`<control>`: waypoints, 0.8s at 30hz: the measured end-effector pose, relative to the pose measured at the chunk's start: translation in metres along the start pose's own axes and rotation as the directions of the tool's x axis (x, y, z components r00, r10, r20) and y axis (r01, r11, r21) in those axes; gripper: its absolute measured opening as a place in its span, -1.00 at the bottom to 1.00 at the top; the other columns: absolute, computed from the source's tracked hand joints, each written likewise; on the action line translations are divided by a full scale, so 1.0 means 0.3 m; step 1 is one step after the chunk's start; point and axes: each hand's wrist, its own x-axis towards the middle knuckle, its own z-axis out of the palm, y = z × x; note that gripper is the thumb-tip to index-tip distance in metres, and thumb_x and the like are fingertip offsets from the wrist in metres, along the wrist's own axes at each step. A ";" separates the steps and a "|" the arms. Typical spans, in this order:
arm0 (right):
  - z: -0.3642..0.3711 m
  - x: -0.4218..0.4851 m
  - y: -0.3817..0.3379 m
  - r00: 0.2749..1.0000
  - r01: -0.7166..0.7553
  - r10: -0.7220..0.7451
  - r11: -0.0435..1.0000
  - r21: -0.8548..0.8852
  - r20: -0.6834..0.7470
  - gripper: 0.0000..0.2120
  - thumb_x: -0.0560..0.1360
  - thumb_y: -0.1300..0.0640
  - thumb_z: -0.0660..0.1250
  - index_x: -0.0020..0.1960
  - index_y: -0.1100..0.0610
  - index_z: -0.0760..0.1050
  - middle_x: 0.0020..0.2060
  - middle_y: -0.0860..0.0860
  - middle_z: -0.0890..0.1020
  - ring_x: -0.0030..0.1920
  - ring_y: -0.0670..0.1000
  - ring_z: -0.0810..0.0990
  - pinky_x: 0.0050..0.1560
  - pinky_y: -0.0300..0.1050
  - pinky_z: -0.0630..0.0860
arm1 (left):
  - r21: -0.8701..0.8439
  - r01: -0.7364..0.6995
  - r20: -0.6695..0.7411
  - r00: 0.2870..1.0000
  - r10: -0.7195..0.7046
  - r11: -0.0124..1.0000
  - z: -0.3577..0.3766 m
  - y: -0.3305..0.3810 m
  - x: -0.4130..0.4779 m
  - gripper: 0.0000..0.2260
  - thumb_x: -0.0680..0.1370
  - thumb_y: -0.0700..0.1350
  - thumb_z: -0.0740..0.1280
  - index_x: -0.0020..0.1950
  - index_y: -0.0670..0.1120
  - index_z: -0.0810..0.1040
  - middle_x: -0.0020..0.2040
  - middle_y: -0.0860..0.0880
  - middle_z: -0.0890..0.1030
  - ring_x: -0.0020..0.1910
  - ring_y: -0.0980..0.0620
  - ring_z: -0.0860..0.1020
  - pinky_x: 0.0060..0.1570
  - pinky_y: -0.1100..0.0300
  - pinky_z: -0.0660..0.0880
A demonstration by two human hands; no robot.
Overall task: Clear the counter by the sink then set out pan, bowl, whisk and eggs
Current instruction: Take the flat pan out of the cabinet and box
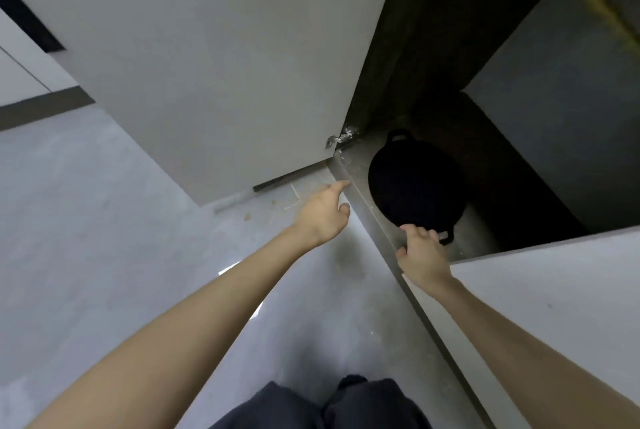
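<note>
**Evidently a heavy pan, taken by its near lug**

Evidently we were crouched at an open low cabinet, and the pan (415, 186) lay on the cabinet floor (360, 165) at centre right of the frame, just inside the front edge. It was round, black and matte, with a small loop handle (398, 136) at its far rim and a second one (446, 236) at the near rim. We judged it thick metal, likely cast iron: stiff, heavy for its size, not fragile, and not slippery where the surface looked dull.

Our right hand (420, 255) was on the near rim beside the near loop, fingers curled over the edge; it appeared to be gripping the pan, though the dark interior hid how far the fingers wrapped. Our left hand (322, 213) hung loosely open in the air left of the cabinet edge, forefinger reaching toward the corner, holding nothing.

The pan's axis through the two loops ran from upper left to lower right of the frame, slanting a little against the cabinet front. It sat flat, mouth up as far as we could tell.

A one-handed pull by the near lug would, we thought, tip a load this heavy; the far loop or the opposite rim seemed the sensible place for the free hand. The open door (207, 64) filled the upper left, its hinge (341, 139) near the pan's far side, leaving room to draw the pan straight out toward us.
</note>
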 end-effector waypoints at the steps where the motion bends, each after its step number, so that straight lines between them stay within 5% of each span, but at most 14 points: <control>1: 0.038 0.029 0.016 1.000 -0.005 0.006 1.000 -0.028 0.021 -0.57 0.53 0.21 0.21 0.39 0.17 0.31 0.24 0.12 0.49 0.24 0.12 0.35 0.20 -0.02 0.37 | -0.006 -0.004 0.007 1.000 0.004 1.000 0.032 -0.023 0.022 -0.56 0.61 -0.17 0.15 0.50 -0.06 0.23 0.43 -0.13 0.36 0.39 -0.09 0.35 0.34 0.13 0.27; 6: 0.220 0.152 0.094 0.992 -0.035 0.062 0.971 -0.236 0.107 -0.57 0.53 0.11 0.21 0.35 0.21 0.28 0.24 0.12 0.46 0.25 0.10 0.32 0.15 -0.05 0.37 | 0.017 -0.039 0.039 0.999 0.038 0.999 0.206 -0.129 0.121 -0.56 0.61 -0.15 0.14 0.50 -0.04 0.22 0.43 -0.13 0.35 0.37 -0.08 0.37 0.32 0.16 0.27; 13: 0.367 0.300 0.188 0.940 -0.235 0.319 0.864 -0.446 0.122 -0.23 0.55 0.08 0.18 0.52 0.33 -0.23 0.48 0.32 0.03 0.50 0.25 -0.02 0.43 0.17 0.14 | 0.078 -0.150 0.031 0.989 0.148 0.986 0.373 -0.216 0.238 -0.57 0.62 -0.14 0.14 0.50 -0.05 0.23 0.43 -0.13 0.35 0.37 -0.07 0.36 0.31 0.19 0.25; 18: 0.427 0.389 0.226 0.860 -0.396 0.484 0.834 -0.385 0.163 -0.13 0.53 0.08 0.20 0.48 0.30 -0.40 0.48 0.37 -0.05 0.49 0.34 -0.11 0.45 0.27 0.07 | 0.083 -0.205 0.025 0.979 0.204 0.975 0.438 -0.252 0.286 -0.57 0.62 -0.13 0.15 0.50 -0.03 0.23 0.44 -0.12 0.35 0.36 -0.07 0.38 0.30 0.19 0.27; 24: 0.488 0.439 0.240 0.855 -0.440 0.505 0.828 -0.348 0.118 -0.07 0.50 0.01 0.24 0.50 0.22 -0.40 0.47 0.38 -0.01 0.46 0.41 -0.14 0.41 0.39 0.01 | 0.068 -0.223 0.019 0.975 0.222 0.972 0.466 -0.303 0.309 -0.58 0.63 -0.12 0.16 0.49 -0.01 0.25 0.44 -0.11 0.35 0.38 -0.09 0.36 0.31 0.14 0.30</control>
